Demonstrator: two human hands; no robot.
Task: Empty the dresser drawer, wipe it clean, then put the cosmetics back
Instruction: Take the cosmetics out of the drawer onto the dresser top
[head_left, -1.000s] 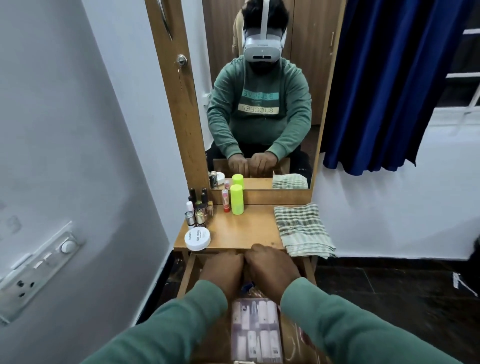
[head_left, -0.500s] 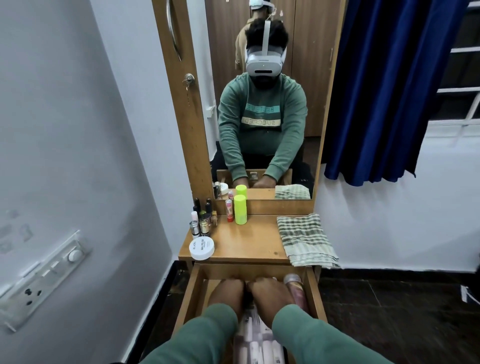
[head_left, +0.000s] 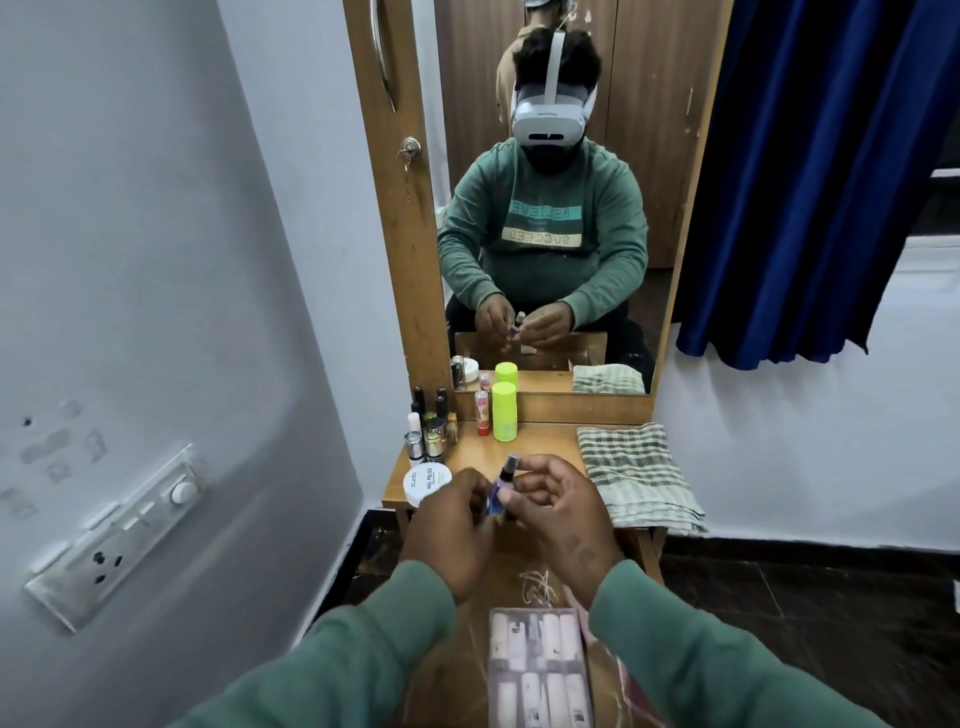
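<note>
Both: left hand (head_left: 452, 525), right hand (head_left: 566, 514) pinch bottle (head_left: 503, 486) | near dresser (head_left: 540, 447) front edge

The fingers (head_left: 537, 464) hide most of the purple bottle (head_left: 502, 486); the bottom edge crops the clear box (head_left: 535, 670).

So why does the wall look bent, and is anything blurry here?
Head view: the wide-angle lens bows the left wall and switch panel; the left hand and right hand, pinching a small purple bottle, look slightly smeared; the clear box of white bottles at the bottom edge is soft; the mirror shows no glare; light is dim, even.
</note>
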